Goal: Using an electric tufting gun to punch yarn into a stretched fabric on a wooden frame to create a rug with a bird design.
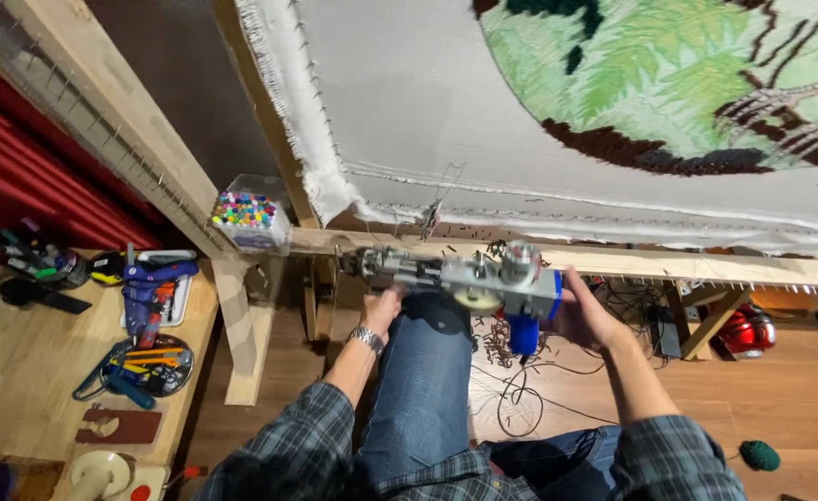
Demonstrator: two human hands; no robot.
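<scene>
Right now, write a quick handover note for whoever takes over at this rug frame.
Left hand: grips the tufting gun under its front end. Right hand: holds the gun's blue rear handle. The gun lies level across the raised knee, below the wooden frame, off the cloth. Done: a green and brown tufted patch. Left: the bare white backing cloth around it.

Clear box (249, 221): far left, on the wooden frame's ledge; a see-through square tub packed with upright markers whose caps show many colours.
Blister pack (154, 295): left table, a flat white card, possibly packaging, beneath a blue tool.
Signs, screens: none.
</scene>
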